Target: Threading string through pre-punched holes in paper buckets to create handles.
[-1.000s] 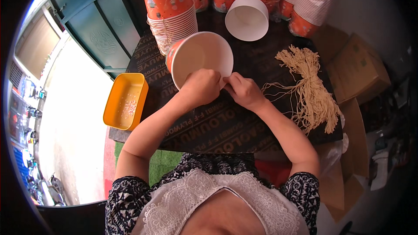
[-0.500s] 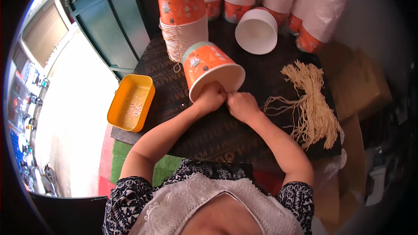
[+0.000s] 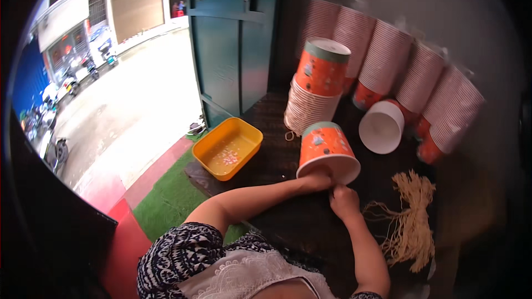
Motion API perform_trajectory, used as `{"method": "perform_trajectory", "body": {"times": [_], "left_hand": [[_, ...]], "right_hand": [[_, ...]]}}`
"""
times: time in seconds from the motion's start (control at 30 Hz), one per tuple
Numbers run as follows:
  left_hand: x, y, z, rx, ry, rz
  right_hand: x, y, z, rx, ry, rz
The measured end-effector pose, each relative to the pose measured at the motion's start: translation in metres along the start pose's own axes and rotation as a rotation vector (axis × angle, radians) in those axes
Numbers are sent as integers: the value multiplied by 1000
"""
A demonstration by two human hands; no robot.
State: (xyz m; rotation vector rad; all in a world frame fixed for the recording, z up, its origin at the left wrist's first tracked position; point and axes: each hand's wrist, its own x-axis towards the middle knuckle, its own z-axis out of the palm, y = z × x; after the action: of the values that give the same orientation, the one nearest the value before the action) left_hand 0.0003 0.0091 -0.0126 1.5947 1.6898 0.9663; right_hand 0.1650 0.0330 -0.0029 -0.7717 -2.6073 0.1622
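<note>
While my left hand (image 3: 317, 181) and right hand (image 3: 343, 199) pinch the near rim of the orange cup (image 3: 326, 149), it stands mouth-down on the worktop (image 3: 288, 221), mid-scene. Judged step: working the rim. Next needs string (image 3: 413, 227), lying right.

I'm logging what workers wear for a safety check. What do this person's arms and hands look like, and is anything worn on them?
Both forearms are bare, and the left hand and right hand wear no gloves. No watch, ring or bracelet is visible. A short sleeve in a dark blue and white pattern covers the left upper arm; a white lace panel runs across the chest.
</note>
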Motion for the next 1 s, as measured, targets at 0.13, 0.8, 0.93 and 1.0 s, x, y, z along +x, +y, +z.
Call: {"method": "perform_trajectory", "body": {"times": [0.13,0.8,0.93,1.0], "left_hand": [[-1,1,-1,19,-15,-11],[-11,22,-11,-153,-141,-131],[-5,17,2,-92,18,-21],[-1,9,7,-82,47,-7]], "right_hand": [[2,-7,-7,44,-2,15],[1,13,0,250,103,16],[4,15,-2,211,65,67],[6,11,-5,205,54,77]]}}
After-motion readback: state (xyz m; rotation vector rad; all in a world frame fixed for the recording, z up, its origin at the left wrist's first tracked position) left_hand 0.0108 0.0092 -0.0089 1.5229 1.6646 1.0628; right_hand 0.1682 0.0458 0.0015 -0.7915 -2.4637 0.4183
